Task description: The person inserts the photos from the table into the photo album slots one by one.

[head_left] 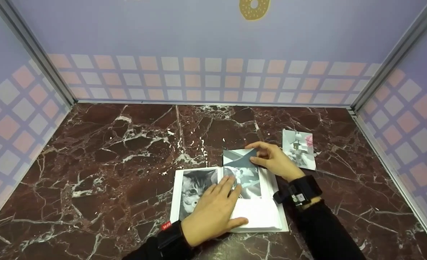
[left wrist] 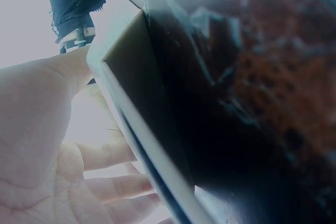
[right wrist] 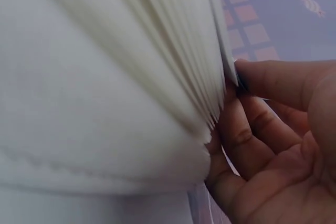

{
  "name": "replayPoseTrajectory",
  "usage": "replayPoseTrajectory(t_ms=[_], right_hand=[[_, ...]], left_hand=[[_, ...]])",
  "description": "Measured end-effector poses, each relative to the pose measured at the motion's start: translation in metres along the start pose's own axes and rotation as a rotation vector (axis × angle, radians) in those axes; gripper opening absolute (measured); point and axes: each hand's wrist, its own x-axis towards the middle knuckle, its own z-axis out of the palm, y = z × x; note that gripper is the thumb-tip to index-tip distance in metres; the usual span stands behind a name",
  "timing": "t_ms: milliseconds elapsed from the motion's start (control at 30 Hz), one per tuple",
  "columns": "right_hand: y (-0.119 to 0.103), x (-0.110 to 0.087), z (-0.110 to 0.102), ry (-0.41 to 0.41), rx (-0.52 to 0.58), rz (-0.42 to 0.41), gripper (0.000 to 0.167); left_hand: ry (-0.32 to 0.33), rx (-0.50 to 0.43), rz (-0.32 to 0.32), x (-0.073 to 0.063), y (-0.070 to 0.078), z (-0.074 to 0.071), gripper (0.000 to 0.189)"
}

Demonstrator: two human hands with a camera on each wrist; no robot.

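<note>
A photo album [head_left: 256, 215] lies spread on the marble table. Its left page carries a black-and-white cat photo [head_left: 191, 186], partly covered by my left hand [head_left: 213, 213]. That hand rests across the album with fingers extended, the fingertips on the right page's grey picture [head_left: 251, 186]. My right hand [head_left: 276, 159] pinches the right side of a blue-grey photo [head_left: 236, 156], which sticks out above the right page's top edge. In the right wrist view, thumb and fingers of the right hand [right wrist: 278, 135] meet at the photo's edge, beside the fanned album pages [right wrist: 142, 77].
Another photo [head_left: 298, 148], grey with a pink patch, lies on the table [head_left: 126, 162] behind my right wrist. Walls with pink and white checks [head_left: 184, 77] enclose the table at the back and both sides.
</note>
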Motion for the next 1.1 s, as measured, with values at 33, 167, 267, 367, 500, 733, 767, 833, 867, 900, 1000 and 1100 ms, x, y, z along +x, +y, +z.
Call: replayPoseTrajectory(t_ms=[33,167,267,367,500,733,767,833,867,900,1000,1100], right_hand=[[0.000,0.000,0.000,-0.002,-0.001,0.000,0.040],[0.000,0.001,0.001,0.009,-0.015,0.005,0.038],[0.001,0.002,0.002,0.029,-0.022,-0.006,0.038],[0.001,0.002,0.003,0.039,-0.028,-0.027,0.037],[0.001,0.001,0.003,0.035,-0.037,-0.025,0.036],[0.001,0.000,0.002,0.013,-0.038,-0.019,0.036],[0.002,0.000,0.002,0.008,-0.037,-0.020,0.036],[0.002,0.000,0.002,-0.004,-0.034,-0.020,0.035],[0.002,0.000,0.002,-0.012,-0.035,-0.021,0.034],[0.002,0.000,0.002,-0.020,-0.036,-0.020,0.034],[0.003,0.000,0.002,-0.044,-0.041,-0.019,0.034],[0.002,-0.001,0.002,-0.054,-0.048,-0.010,0.033]], left_hand=[[-0.003,-0.001,-0.001,0.000,0.000,0.000,0.094],[-0.003,-0.006,-0.009,0.000,0.000,-0.001,0.094],[0.028,-0.008,0.005,-0.001,0.002,-0.003,0.087],[0.097,0.003,0.065,-0.004,0.004,-0.006,0.072],[0.200,0.002,0.182,-0.009,0.007,-0.007,0.054],[0.181,0.019,0.223,-0.009,0.013,-0.009,0.048],[0.171,0.025,0.216,-0.009,0.013,-0.009,0.049],[0.159,0.034,0.205,-0.009,0.014,-0.009,0.049],[0.157,0.039,0.202,-0.008,0.014,-0.009,0.049],[0.159,0.044,0.201,-0.008,0.014,-0.009,0.048],[0.172,0.059,0.202,-0.008,0.014,-0.008,0.046],[0.183,0.069,0.206,-0.008,0.014,-0.007,0.045]])
